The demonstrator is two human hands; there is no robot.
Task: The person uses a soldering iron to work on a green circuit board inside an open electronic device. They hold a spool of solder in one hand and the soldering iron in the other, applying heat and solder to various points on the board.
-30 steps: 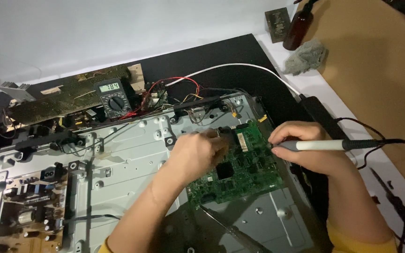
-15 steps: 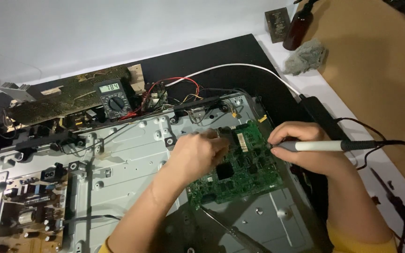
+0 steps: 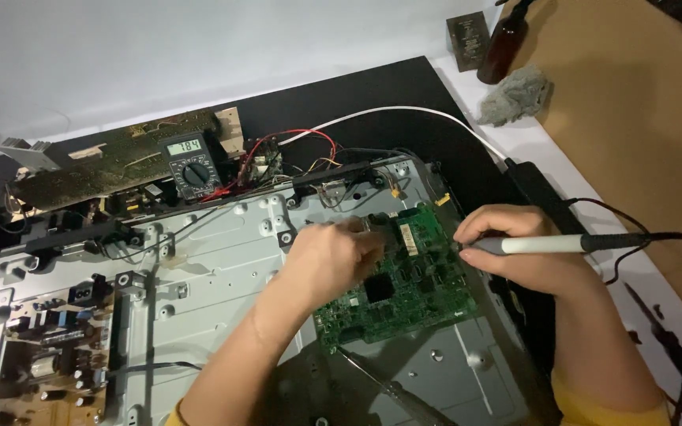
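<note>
1. Your right hand [image 3: 534,256] holds a white pen-shaped tool [image 3: 546,244], fingers pinched around its front end. Its tip sits at the right edge of the green circuit board [image 3: 404,296].
2. A black cable [image 3: 676,260] runs off the back of the tool and loops down to the right.
3. Your left hand [image 3: 333,256] rests over the upper left part of the board, fingers curled and bunched at the top edge. Can't tell whether they pinch anything; that spot is blurred.
4. The board lies flat on the grey metal back panel [image 3: 215,260], right of its centre, tilted slightly.
5. A brown power board [image 3: 49,359] sits in the panel's lower left corner.
6. A multimeter [image 3: 192,167] stands beyond the panel's top edge, display lit, red and black leads [image 3: 294,142] trailing right.
7. A long dusty board [image 3: 112,158] lies behind the meter, leaning along the back.
8. A white cable [image 3: 404,114] arcs across the black mat [image 3: 357,91] to a black adapter [image 3: 542,193] just above your right hand.
9. Far right on the table [image 3: 515,142]: a brown bottle [image 3: 503,43] and a grey wad of wool [image 3: 518,95], well apart from the board.
10. A thin metal rod [image 3: 392,386] lies on the panel below the board.
</note>
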